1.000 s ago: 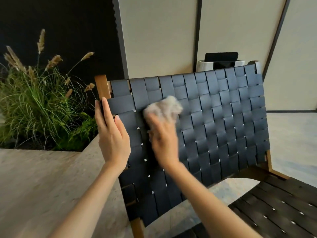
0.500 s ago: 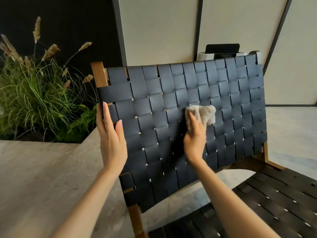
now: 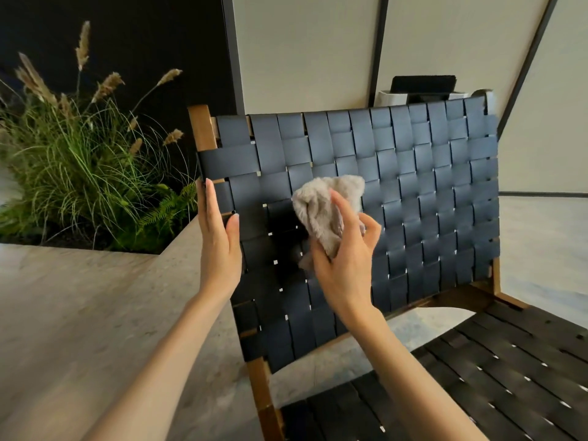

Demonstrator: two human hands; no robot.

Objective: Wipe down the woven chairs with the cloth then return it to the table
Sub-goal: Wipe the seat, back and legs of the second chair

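Bunched beige cloth (image 3: 321,211) against black woven chair-back (image 3: 413,186)

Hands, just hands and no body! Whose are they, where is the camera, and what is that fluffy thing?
The camera is worn on a person's head and looks forward and down. That is why you see only that person's own arms reaching out. There is just this one picture, from the head view. The left hand rests with straight fingers against the left edge of a chair's woven back, made of dark crossed strips. The right hand grips the fluffy thing, a bunched grey cloth, right at the weave, for wiping it. Low on the right is a woven seat. The chair has a wooden frame. Behind it on the left grows a grassy plant.
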